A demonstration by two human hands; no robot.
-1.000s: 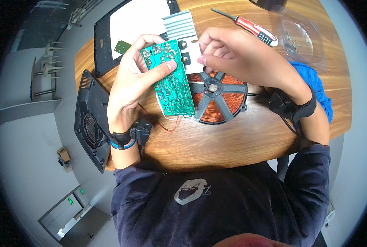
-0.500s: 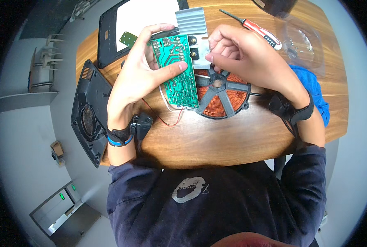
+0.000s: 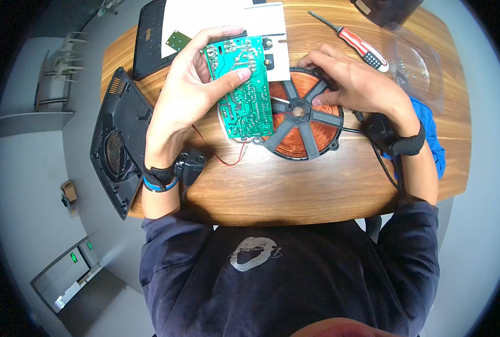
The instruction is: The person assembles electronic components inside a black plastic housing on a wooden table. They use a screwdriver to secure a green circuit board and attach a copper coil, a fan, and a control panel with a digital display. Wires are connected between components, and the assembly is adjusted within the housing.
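Wooden table [image 3: 317, 191] carried a copper coil disc [image 3: 301, 115], right hand [image 3: 356, 84] resting spread on it. Left hand [image 3: 191, 92] pinched the green circuit board [image 3: 241, 90] above the coil's left edge. Board looked light, stiff, fragile; best gripped by edges, wires attached.

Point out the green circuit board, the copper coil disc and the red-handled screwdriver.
green circuit board [image 3: 244, 98]: head view, middle of its solder side.
copper coil disc [image 3: 295, 143]: head view, copper winding at lower left.
red-handled screwdriver [image 3: 357, 44]: head view, red handle.
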